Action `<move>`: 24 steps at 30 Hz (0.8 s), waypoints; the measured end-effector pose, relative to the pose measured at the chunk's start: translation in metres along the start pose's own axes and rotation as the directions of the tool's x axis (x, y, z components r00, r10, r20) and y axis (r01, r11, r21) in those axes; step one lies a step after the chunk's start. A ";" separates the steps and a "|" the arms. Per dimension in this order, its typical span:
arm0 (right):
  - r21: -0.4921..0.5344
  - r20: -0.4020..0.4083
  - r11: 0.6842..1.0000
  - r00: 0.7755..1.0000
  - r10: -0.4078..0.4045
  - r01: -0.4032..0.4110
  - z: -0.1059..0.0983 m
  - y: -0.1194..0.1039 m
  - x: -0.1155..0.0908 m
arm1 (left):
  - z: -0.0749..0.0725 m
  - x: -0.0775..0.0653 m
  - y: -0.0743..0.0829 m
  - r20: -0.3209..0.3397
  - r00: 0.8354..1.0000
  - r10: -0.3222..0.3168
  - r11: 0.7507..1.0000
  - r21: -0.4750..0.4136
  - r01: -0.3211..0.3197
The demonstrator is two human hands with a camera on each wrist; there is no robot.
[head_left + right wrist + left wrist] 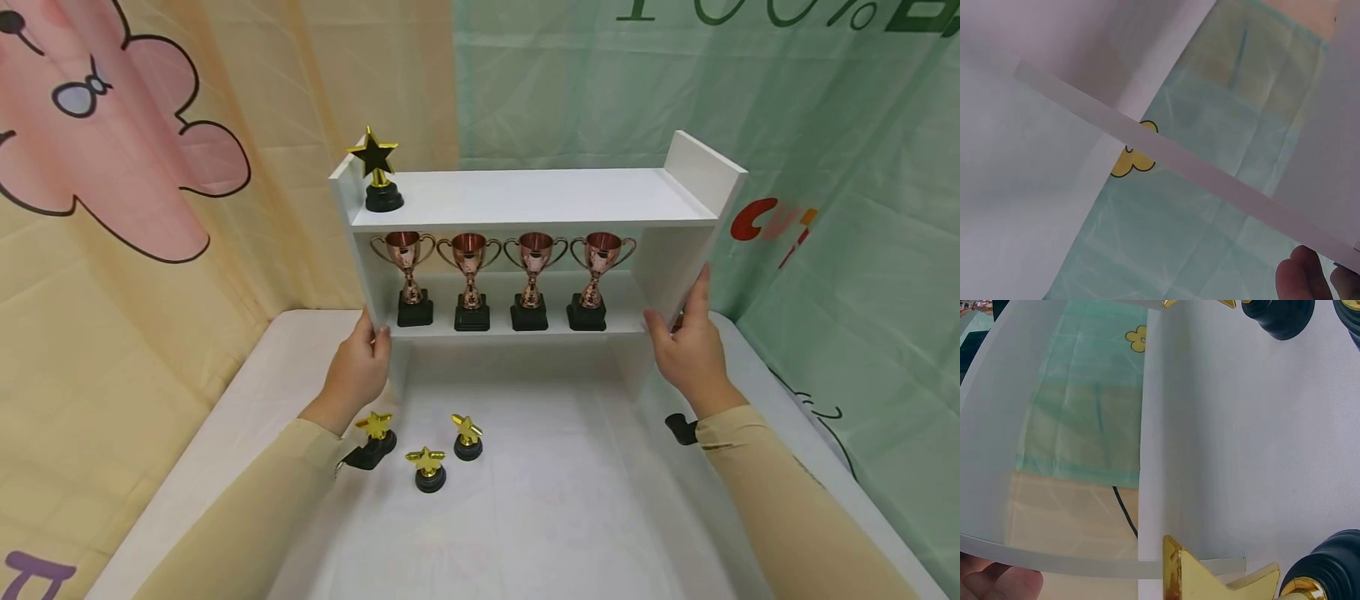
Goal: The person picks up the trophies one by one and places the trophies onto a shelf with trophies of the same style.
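A white two-tier shelf [536,195] stands at the far part of the table, between my hands. My left hand [356,373] grips its left side panel at the height of the lower board, thumb toward the front. The right hand [692,358] holds the opposite panel the same way, fingers along the outer face. In the wrist views, fingertips [1013,584] and fingers [1302,275] lie against the panel edges. Several copper-coloured trophy cups [470,252] on black bases line the lower board. One gold star trophy [383,197] stands at the top board's left end.
Three more gold star trophies stand on the white-covered table [555,517]: one by the left wrist [376,427], one nearest the front [429,477], one to its right [468,446]. Printed curtains [570,92] close off the back and both sides.
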State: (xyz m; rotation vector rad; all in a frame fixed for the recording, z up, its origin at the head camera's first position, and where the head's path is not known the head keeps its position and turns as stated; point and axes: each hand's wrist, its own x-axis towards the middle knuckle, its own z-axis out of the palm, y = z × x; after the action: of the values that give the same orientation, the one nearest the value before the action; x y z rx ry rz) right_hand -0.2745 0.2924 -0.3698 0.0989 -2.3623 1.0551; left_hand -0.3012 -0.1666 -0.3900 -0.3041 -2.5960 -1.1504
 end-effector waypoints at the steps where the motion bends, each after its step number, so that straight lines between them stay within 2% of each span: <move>1: 0.002 -0.006 1.000 1.000 -0.002 0.002 0.001 0.001 0.000 | 0.000 0.000 0.000 0.000 1.000 -0.001 1.000 0.000 0.001; 9: 0.010 -0.039 1.000 0.999 0.004 -0.004 0.005 0.004 0.003 | 0.000 0.000 0.001 0.003 1.000 -0.008 1.000 -0.006 0.008; 24: -0.006 -0.030 0.998 0.997 0.067 -0.067 0.010 0.014 0.001 | 0.000 -0.001 0.001 0.009 1.000 -0.006 1.000 -0.016 0.006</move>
State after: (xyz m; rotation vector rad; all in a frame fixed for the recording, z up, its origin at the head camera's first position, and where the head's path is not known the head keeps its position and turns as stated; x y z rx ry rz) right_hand -0.2841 0.2951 -0.3845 0.0018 -2.3571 1.0718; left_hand -0.2997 -0.1666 -0.3897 -0.3050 -2.5984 -1.1747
